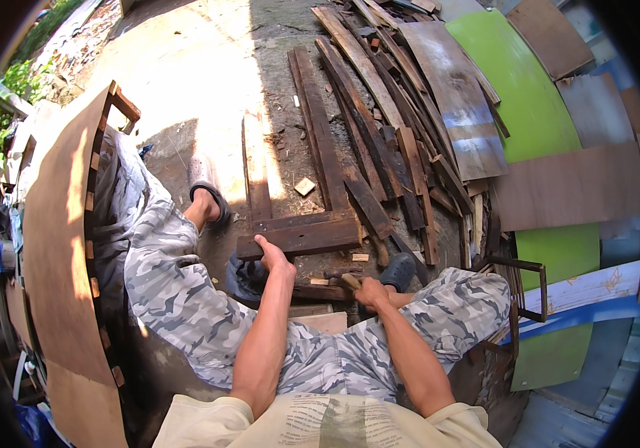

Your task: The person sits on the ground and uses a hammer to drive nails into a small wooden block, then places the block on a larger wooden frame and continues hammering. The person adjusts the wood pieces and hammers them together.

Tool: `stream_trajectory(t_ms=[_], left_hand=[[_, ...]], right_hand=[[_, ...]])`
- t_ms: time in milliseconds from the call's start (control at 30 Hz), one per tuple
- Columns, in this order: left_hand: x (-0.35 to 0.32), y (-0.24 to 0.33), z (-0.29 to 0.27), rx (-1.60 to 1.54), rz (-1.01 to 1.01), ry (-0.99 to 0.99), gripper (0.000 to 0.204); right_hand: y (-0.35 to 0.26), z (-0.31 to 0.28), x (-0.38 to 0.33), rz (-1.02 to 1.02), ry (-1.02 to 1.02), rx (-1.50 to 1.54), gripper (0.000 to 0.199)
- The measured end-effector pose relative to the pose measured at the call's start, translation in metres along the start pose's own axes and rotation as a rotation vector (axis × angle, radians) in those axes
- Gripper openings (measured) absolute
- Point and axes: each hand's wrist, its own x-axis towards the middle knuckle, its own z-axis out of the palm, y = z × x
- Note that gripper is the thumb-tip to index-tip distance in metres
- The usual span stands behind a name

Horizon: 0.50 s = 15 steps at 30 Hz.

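My left hand (pixel 274 255) is closed on the near edge of a dark wooden beam (pixel 301 239), thumb on top. The beam lies crosswise in front of my legs, and long planks stretch away from both of its ends. Lower and to the right, my right hand (pixel 372 293) is wrapped round a light wooden tool handle (pixel 351 281). The far end of that tool blends into the dark wood behind it, so its kind is unclear. Under the hands lies another dark timber (pixel 320 292), with a pale board (pixel 321 322) nearer to me.
Piled dark planks (pixel 365 119) cover the ground ahead and right. Sheets of plywood (pixel 570 187) and green panel (pixel 518 89) lie at the right. A brown panel with wooden blocks (pixel 58 261) stands along my left. A small wood block (pixel 305 186) lies ahead.
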Motion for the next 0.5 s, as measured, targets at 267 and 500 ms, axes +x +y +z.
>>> stream_trajectory(t_ms=[267,500], left_hand=[[0.01,-0.001,-0.004,0.131,0.083,0.059,0.091],[-0.01,-0.012,-0.001,0.228,0.099,0.028,0.097]], right_hand=[[-0.034,0.006,-0.006,0.015,0.157,0.103,0.042],[-0.027,-0.027,-0.009,0.109,0.565,0.342,0.039]])
